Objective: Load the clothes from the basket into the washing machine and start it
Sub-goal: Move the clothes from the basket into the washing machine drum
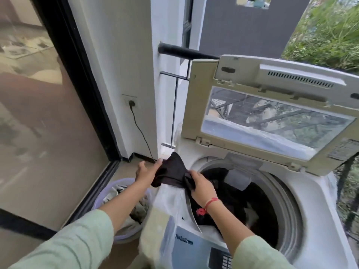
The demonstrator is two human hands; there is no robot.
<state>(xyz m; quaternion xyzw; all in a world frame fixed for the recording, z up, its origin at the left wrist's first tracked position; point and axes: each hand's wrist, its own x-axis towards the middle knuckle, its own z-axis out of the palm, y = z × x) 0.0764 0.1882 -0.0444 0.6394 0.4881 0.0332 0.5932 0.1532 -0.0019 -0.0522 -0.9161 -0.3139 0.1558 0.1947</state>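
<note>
Black garment point(172, 171) gripped by your left hand point(147, 168) and right hand point(202, 186) could catch the rim point(213, 162), missing the three-o'clock drum point(268, 216).

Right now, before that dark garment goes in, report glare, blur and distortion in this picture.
Head view: the wide lens bows the sliding door frame; its glass carries hazy room reflections; the lid window shows a muddle of railing and foliage; the drum is dark, so clothes inside merge; the near sleeves look soft; daylight is even, no hard shadows.
</note>
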